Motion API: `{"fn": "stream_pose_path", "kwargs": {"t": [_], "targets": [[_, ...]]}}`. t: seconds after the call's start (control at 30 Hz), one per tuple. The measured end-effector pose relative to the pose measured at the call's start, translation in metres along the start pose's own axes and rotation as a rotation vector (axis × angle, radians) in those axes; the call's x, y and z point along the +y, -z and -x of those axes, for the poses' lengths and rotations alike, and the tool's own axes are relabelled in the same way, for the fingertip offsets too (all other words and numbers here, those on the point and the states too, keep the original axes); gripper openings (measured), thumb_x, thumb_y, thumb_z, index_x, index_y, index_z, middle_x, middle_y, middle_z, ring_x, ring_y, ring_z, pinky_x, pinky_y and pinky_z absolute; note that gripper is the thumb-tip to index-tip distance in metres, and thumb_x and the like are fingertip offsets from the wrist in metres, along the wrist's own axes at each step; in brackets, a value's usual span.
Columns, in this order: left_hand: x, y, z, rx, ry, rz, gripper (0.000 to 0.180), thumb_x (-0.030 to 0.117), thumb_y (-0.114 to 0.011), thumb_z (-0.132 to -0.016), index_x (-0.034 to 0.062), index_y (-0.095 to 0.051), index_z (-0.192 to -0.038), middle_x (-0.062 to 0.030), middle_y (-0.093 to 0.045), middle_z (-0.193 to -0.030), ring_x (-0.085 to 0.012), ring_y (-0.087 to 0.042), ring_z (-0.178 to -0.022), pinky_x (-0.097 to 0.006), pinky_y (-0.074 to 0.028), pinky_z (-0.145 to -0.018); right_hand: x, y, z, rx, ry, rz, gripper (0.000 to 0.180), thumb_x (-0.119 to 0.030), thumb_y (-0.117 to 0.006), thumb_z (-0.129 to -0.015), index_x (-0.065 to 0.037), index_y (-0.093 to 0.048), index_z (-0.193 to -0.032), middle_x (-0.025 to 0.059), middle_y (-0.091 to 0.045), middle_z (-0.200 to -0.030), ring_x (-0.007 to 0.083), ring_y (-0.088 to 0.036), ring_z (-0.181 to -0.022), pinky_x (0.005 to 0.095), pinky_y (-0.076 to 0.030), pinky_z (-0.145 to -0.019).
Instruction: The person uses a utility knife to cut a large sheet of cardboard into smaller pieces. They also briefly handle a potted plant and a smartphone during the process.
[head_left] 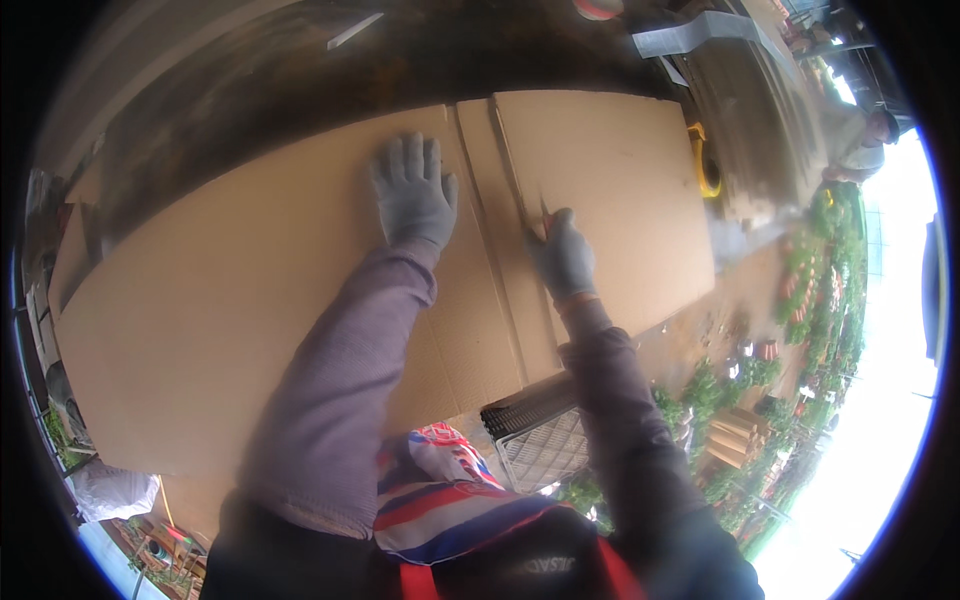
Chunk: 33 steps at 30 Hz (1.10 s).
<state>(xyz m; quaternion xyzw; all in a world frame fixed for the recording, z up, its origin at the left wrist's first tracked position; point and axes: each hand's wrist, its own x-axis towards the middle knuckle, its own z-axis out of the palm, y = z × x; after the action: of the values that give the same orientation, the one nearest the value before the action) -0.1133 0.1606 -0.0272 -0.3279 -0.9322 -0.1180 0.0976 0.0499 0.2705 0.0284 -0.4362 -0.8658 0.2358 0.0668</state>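
Note:
A large brown cardboard sheet (220, 290) lies flat before me. A narrow raised cardboard strip (490, 160) runs along it, next to another cardboard panel (620, 180) on the right. My left hand (412, 195), in a grey glove, presses flat on the sheet left of the strip, fingers spread. My right hand (565, 258), also gloved in grey, is closed at the edge between the strip and the right panel. A thin pointed tool (546, 216) sticks up from its grip; most of it is hidden by the fingers, and its exact kind is unclear.
Beyond the right panel are a yellow ring-shaped thing (706, 165) and stacked cardboard sheets (765, 120). A grey plastic crate (545, 450) stands below the near edge. Another person (865, 150) is far right. Stacked wood (737, 437) and potted plants lie outside on the right.

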Motion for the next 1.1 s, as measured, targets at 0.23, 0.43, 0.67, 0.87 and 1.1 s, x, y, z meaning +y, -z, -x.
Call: {"fn": "stream_pose_path", "kwargs": {"t": [0.23,0.43,0.67,0.87,1.1], "targets": [[-0.005,-0.006,-0.002,0.099,-0.026,0.133,0.044,0.03,-0.051,-0.092,0.0103,-0.053,-0.131,-0.0137,-0.046,-0.14,-0.0353,-0.036,-0.134,-0.059,-0.022,-0.112,-0.067,-0.055,-0.072,-0.047,0.377,0.079,0.021,-0.021,-0.048,-0.096,-0.001,-0.051,-0.097,0.0231,-0.067,-0.077,0.042,-0.066,-0.071,0.0518,-0.051,-0.068],[-0.006,-0.006,-0.001,0.162,-0.055,0.199,0.044,0.028,-0.052,-0.091,0.0105,-0.053,-0.132,-0.0148,-0.049,-0.138,-0.0381,-0.04,-0.131,-0.061,-0.025,-0.11,-0.094,-0.066,-0.109,-0.181,0.195,0.116,0.032,-0.029,-0.041,-0.098,0.001,-0.053,-0.1,0.0227,-0.067,-0.075,0.0406,-0.067,-0.072,0.0485,-0.054,-0.071],[-0.003,-0.001,-0.003,0.111,-0.019,0.214,0.048,0.031,-0.05,-0.094,0.0097,-0.049,-0.137,-0.0149,-0.047,-0.14,-0.0378,-0.038,-0.134,-0.061,-0.023,-0.11,-0.102,-0.07,-0.117,-0.259,0.183,0.209,0.029,-0.023,-0.046,-0.096,0.004,-0.054,-0.104,0.0219,-0.068,-0.078,0.0348,-0.07,-0.076,0.0425,-0.056,-0.073],[-0.005,-0.004,0.001,0.046,-0.013,0.218,0.05,0.035,-0.048,-0.096,0.009,-0.045,-0.139,-0.0149,-0.043,-0.144,-0.0351,-0.033,-0.137,-0.058,-0.02,-0.113,-0.13,-0.045,-0.123,-0.547,0.26,0.426,0.032,-0.013,-0.05,-0.09,0.01,-0.056,-0.111,0.0238,-0.069,-0.088,0.034,-0.071,-0.081,0.0389,-0.056,-0.075],[-0.001,-0.017,-0.004,-0.157,-0.023,0.055,0.053,0.037,-0.05,-0.093,0.0111,-0.046,-0.139,-0.0122,-0.041,-0.145,-0.0318,-0.028,-0.14,-0.056,-0.017,-0.115,-0.122,-0.02,-0.072,-0.587,0.142,0.356,0.03,-0.008,-0.047,-0.088,0.009,-0.056,-0.112,0.0231,-0.07,-0.087,0.0337,-0.072,-0.084,0.041,-0.056,-0.076]]}}
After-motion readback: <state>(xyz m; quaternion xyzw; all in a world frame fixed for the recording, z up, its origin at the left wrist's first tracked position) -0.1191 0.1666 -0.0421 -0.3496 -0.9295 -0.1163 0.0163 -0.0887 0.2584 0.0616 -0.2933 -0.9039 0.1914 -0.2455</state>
